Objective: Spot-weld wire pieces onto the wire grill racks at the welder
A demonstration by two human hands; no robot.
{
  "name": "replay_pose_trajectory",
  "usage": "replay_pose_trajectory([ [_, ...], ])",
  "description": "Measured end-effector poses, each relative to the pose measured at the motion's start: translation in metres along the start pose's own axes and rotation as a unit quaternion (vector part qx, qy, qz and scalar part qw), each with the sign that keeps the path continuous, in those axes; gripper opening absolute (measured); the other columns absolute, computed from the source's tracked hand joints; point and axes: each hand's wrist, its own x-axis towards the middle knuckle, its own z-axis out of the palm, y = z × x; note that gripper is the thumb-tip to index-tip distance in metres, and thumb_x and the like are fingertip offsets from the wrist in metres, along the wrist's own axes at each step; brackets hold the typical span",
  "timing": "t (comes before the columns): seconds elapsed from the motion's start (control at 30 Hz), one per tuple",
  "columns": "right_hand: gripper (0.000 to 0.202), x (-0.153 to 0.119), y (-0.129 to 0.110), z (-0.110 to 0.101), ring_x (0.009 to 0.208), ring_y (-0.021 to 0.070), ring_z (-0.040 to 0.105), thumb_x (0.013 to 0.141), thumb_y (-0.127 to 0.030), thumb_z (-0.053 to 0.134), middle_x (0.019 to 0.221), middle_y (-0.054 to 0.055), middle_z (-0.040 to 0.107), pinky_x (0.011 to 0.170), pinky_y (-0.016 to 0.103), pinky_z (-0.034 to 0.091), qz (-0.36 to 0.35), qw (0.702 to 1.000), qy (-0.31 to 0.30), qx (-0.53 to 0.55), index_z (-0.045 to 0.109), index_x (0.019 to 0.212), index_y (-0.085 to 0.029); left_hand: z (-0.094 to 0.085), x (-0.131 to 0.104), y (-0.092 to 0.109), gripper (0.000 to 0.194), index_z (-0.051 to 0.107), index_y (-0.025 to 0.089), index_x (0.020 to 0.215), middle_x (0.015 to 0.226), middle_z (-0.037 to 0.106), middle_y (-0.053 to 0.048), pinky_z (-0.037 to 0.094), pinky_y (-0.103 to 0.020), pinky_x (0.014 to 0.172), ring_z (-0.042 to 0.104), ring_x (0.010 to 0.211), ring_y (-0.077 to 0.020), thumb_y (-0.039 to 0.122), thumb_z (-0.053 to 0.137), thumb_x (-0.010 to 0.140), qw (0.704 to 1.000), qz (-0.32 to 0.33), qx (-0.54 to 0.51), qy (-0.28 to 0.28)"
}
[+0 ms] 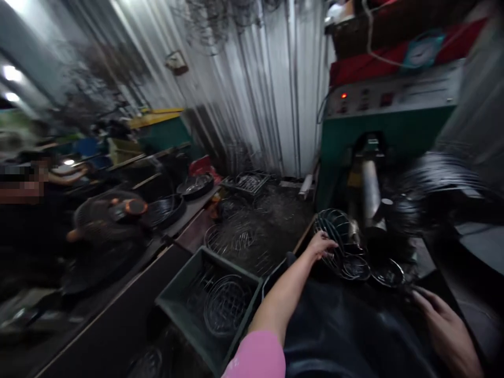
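My left hand (322, 245) reaches forward at right of centre, its fingers closed on the rim of a round wire cage (333, 226). Beside the cage, smaller wire rings (355, 266) lie in front of the machine. At the lower right, my right hand (444, 323) has its thumb and fingers brought together near a small dark piece by a metal ring (388, 273). What that hand grips is too dark and blurred to make out.
A green machine (394, 131) with a metal arm (370, 191) stands ahead. A green crate (208, 310) holds wire grids at lower centre. Curved wire parts (444, 173) are stacked at right. A fan (112, 215) and a person (23, 210) are at left.
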Motion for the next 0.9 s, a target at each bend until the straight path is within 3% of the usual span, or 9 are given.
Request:
replay_pose_trajectory([
  [0.07,0.033,0.013,-0.015,-0.004,0.071,0.0218,0.064,0.075,-0.047,0.057,0.086,0.018,0.067,0.058,0.028,0.048,0.064,0.991,0.02,0.117,0.064,0.094,-0.021,-0.001,-0.004,-0.005,0.044,0.038,0.02,0.076,0.073,0.043,0.004,0.044,-0.023,0.051,0.048,0.063,-0.01,0.018,0.069,0.044,0.999,0.034,-0.008,-0.004],
  [0.2,0.046,0.035,-0.049,0.001,0.069,0.0207,0.061,0.062,-0.055,0.067,0.079,0.006,0.065,0.06,0.029,0.048,0.053,0.975,0.002,0.215,0.065,0.091,-0.019,-0.001,-0.019,-0.016,0.035,0.042,0.019,0.076,0.072,0.043,0.004,0.029,-0.014,0.044,0.042,0.058,-0.0063,0.018,0.065,0.049,0.997,0.066,0.029,0.017],
  [0.3,0.048,0.042,-0.06,0.009,0.066,0.0175,0.057,0.059,-0.059,0.068,0.075,0.003,0.064,0.057,0.026,0.046,0.057,0.969,-0.022,0.24,0.065,0.086,-0.019,-0.004,-0.029,-0.032,0.032,0.042,0.019,0.075,0.072,0.044,0.004,0.027,-0.015,0.044,0.041,0.058,-0.0063,0.018,0.063,0.051,0.998,0.059,0.018,0.029],
  [0.5,0.047,0.039,-0.061,0.023,0.062,0.0142,0.051,0.061,-0.06,0.068,0.071,0.002,0.06,0.055,0.024,0.041,0.063,0.968,-0.093,0.224,0.064,0.082,-0.018,-0.008,-0.033,-0.065,0.035,0.048,0.017,0.078,0.067,0.049,0.004,0.034,-0.018,0.055,0.045,0.06,-0.0077,0.017,0.068,0.049,0.997,0.052,-0.001,-0.06],
  [0.9,0.045,0.024,-0.087,0.029,0.054,0.0118,0.047,0.06,-0.059,0.067,0.063,0.0,0.056,0.048,0.022,0.034,0.059,0.954,-0.192,0.224,0.061,0.075,-0.017,0.02,-0.027,-0.08,0.038,0.051,0.018,0.085,0.076,0.058,0.0,0.04,-0.024,0.07,0.055,0.074,-0.0119,0.018,0.073,0.054,0.994,0.061,-0.06,-0.071],
])
